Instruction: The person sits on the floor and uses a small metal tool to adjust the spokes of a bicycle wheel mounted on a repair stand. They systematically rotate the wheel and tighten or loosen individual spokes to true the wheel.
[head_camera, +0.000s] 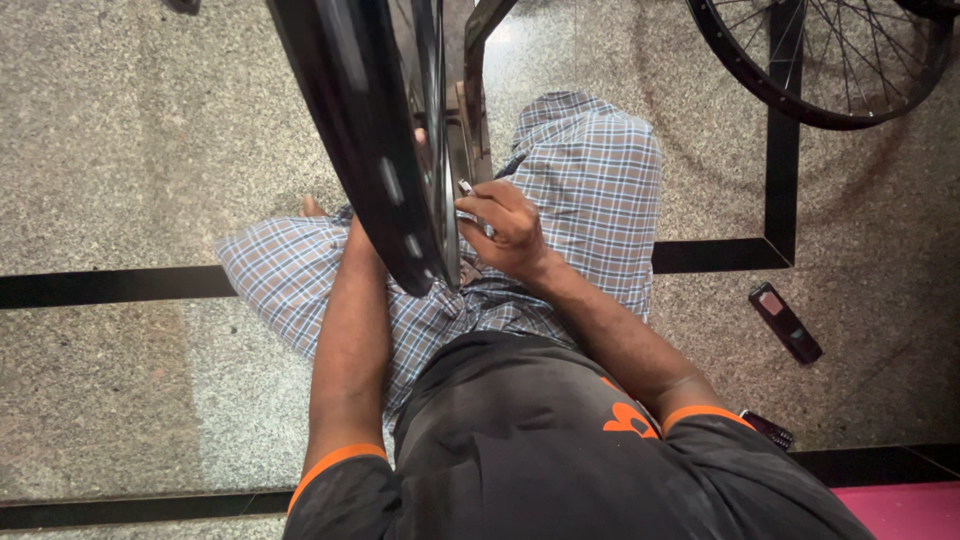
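A black shirt with orange trim (560, 450) fills the near view. Above the checked lap, the right hand (505, 228) pinches a small silvery tool (466, 187) against the upright black bicycle wheel (375, 140). The left hand is hidden behind the tyre; its fingers' state I cannot tell. A dark phone (786, 322) lies on the speckled floor (120, 150).

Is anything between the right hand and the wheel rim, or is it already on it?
Nothing visible stands between them. The right hand is already at the rim of the bicycle wheel, its fingers pinching a small metal tool against it. The left hand is hidden behind the tyre, so its contact cannot be judged.
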